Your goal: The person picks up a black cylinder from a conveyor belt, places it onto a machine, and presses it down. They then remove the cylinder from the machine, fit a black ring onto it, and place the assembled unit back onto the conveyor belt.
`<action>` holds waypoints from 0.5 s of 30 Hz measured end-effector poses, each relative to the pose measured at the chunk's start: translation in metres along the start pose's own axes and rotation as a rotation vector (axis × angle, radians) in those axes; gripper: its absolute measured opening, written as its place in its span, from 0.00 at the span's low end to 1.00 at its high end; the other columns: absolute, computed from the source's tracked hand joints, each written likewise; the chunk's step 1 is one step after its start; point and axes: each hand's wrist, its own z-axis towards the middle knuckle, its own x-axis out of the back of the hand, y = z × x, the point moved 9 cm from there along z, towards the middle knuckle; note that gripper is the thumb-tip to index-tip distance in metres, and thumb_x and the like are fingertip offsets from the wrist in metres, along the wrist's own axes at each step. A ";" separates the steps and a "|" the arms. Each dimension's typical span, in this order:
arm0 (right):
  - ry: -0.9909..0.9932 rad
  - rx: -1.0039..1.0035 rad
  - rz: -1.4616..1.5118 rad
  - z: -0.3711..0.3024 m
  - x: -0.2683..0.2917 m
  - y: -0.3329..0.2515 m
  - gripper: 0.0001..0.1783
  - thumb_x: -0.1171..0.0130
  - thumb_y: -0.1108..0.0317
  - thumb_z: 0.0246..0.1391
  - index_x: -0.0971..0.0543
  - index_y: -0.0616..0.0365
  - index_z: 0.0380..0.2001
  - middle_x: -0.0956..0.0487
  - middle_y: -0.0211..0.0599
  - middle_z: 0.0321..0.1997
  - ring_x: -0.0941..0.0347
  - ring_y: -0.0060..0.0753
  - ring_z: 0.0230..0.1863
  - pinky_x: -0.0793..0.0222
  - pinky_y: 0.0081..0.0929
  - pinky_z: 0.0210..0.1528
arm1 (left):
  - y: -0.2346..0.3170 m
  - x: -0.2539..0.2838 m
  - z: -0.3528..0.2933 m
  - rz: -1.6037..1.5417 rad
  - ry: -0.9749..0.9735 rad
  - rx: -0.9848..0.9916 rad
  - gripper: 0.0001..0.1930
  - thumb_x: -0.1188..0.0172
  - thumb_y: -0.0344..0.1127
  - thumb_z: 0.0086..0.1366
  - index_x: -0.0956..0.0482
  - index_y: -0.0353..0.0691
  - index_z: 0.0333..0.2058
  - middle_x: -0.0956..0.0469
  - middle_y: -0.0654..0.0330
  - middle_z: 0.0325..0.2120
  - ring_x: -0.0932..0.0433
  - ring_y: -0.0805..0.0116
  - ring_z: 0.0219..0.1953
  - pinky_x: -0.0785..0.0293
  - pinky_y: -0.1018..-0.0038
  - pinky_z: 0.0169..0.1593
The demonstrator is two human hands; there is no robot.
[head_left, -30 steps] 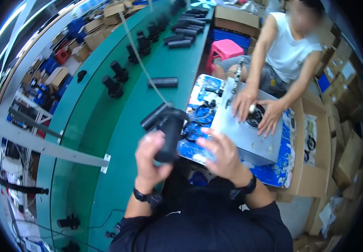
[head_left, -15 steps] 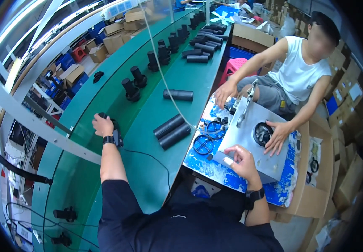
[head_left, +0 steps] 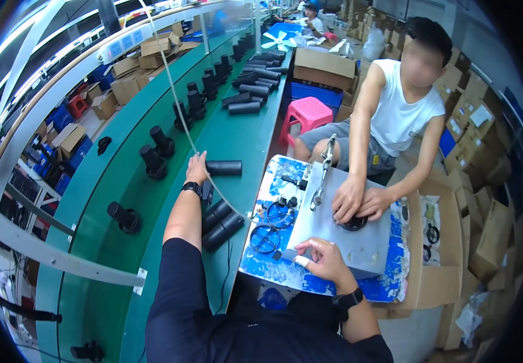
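My left hand (head_left: 197,168) reaches over the green conveyor belt to the left end of a short black tube (head_left: 225,167). Its fingers are stretched out beside that end; whether they touch it I cannot tell. Two more black tubes (head_left: 224,232) lie side by side closer to me. Left of my forearm stands a black cylindrical part with a round base (head_left: 129,221). My right hand (head_left: 325,259), with white tape on it, hovers at the near edge of a grey metal box (head_left: 370,251). Its fingers are loosely bent and apart, with nothing visible between them.
A co-worker's hands (head_left: 358,206) work on a black round part atop the box. A metal clamp (head_left: 323,175) and black rings (head_left: 265,239) are on the blue table (head_left: 252,263). A white cable (head_left: 167,72) hangs across the belt. More tubes (head_left: 244,108) lie farther along.
My left hand has left the standing black part and moved right to the single tube. My view has shifted. The co-worker's hands have come together over the black round part.
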 end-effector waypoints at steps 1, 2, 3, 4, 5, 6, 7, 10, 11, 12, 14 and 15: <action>-0.002 -0.018 -0.004 -0.002 0.001 0.003 0.16 0.22 0.70 0.51 0.12 0.56 0.44 0.14 0.25 0.34 0.37 0.16 0.20 0.40 0.20 0.25 | 0.012 -0.007 0.004 -0.013 -0.008 -0.018 0.50 0.21 0.30 0.55 0.36 0.56 0.75 0.36 0.53 0.73 0.36 0.43 0.74 0.30 0.52 0.72; -0.010 -0.033 -0.003 -0.003 0.001 0.006 0.16 0.21 0.70 0.51 0.12 0.56 0.44 0.15 0.26 0.33 0.37 0.17 0.20 0.40 0.21 0.25 | 0.012 -0.016 0.004 0.001 -0.083 0.021 0.51 0.21 0.31 0.54 0.37 0.55 0.76 0.38 0.52 0.74 0.36 0.42 0.74 0.30 0.51 0.72; 0.000 -0.054 -0.015 -0.006 0.004 0.009 0.16 0.21 0.70 0.51 0.12 0.56 0.44 0.15 0.26 0.33 0.37 0.17 0.20 0.40 0.21 0.25 | 0.021 -0.022 -0.001 0.013 -0.167 0.053 0.52 0.20 0.32 0.54 0.39 0.55 0.76 0.39 0.51 0.75 0.37 0.41 0.74 0.31 0.51 0.73; 0.006 -0.071 -0.017 -0.008 0.007 0.011 0.15 0.22 0.69 0.52 0.12 0.56 0.44 0.15 0.26 0.33 0.37 0.17 0.20 0.39 0.21 0.25 | 0.028 -0.027 -0.009 0.029 -0.251 0.089 0.53 0.20 0.33 0.54 0.40 0.54 0.77 0.41 0.50 0.76 0.38 0.39 0.75 0.32 0.50 0.73; -0.005 -0.066 -0.002 -0.005 0.005 0.009 0.15 0.23 0.69 0.53 0.12 0.56 0.44 0.15 0.26 0.33 0.37 0.17 0.20 0.39 0.21 0.25 | 0.020 -0.017 -0.019 0.034 -0.254 0.103 0.53 0.20 0.33 0.54 0.40 0.54 0.77 0.41 0.50 0.76 0.38 0.39 0.75 0.32 0.50 0.73; -0.015 -0.066 0.013 -0.005 0.004 0.007 0.15 0.23 0.68 0.53 0.12 0.56 0.44 0.15 0.26 0.33 0.37 0.18 0.21 0.39 0.21 0.25 | 0.017 -0.001 -0.027 -0.051 -0.135 0.073 0.53 0.20 0.33 0.54 0.40 0.54 0.77 0.42 0.50 0.76 0.37 0.39 0.74 0.32 0.50 0.74; -0.029 -0.068 0.025 -0.006 0.002 0.007 0.15 0.23 0.68 0.53 0.12 0.56 0.44 0.15 0.26 0.33 0.37 0.18 0.21 0.39 0.21 0.25 | 0.010 0.017 -0.040 -0.131 -0.015 0.047 0.54 0.19 0.33 0.54 0.40 0.54 0.77 0.43 0.49 0.76 0.37 0.38 0.74 0.32 0.50 0.74; -0.008 -0.056 0.042 -0.003 0.005 0.011 0.15 0.23 0.69 0.53 0.12 0.56 0.44 0.15 0.26 0.33 0.38 0.17 0.20 0.40 0.21 0.25 | 0.012 0.049 -0.072 -0.193 0.026 -0.023 0.52 0.19 0.35 0.55 0.38 0.52 0.76 0.42 0.47 0.76 0.36 0.38 0.73 0.32 0.50 0.73; -0.009 -0.072 0.047 -0.003 0.007 0.014 0.15 0.23 0.69 0.53 0.12 0.56 0.44 0.15 0.26 0.33 0.38 0.17 0.20 0.40 0.21 0.25 | 0.021 0.052 -0.087 -0.185 -0.048 -0.064 0.49 0.20 0.37 0.56 0.36 0.50 0.75 0.39 0.46 0.75 0.35 0.38 0.73 0.31 0.51 0.73; -0.010 -0.082 0.049 -0.001 0.010 0.014 0.15 0.23 0.70 0.52 0.12 0.56 0.44 0.15 0.26 0.33 0.38 0.16 0.20 0.40 0.21 0.25 | 0.021 0.055 -0.105 -0.165 -0.114 -0.089 0.47 0.20 0.39 0.58 0.34 0.48 0.74 0.37 0.44 0.73 0.33 0.38 0.72 0.31 0.52 0.73; -0.023 -0.101 0.058 -0.001 0.007 0.013 0.15 0.22 0.71 0.52 0.12 0.56 0.43 0.15 0.25 0.33 0.39 0.15 0.20 0.41 0.20 0.25 | 0.009 0.053 -0.144 -0.237 -0.188 -0.110 0.45 0.21 0.41 0.59 0.32 0.46 0.73 0.34 0.43 0.71 0.32 0.39 0.71 0.30 0.53 0.71; -0.035 -0.100 0.071 -0.001 0.005 0.012 0.15 0.22 0.71 0.52 0.12 0.56 0.43 0.15 0.25 0.33 0.39 0.15 0.20 0.41 0.20 0.25 | 0.011 0.052 -0.157 -0.323 -0.247 -0.159 0.42 0.22 0.43 0.61 0.30 0.43 0.72 0.31 0.42 0.69 0.30 0.40 0.70 0.28 0.54 0.70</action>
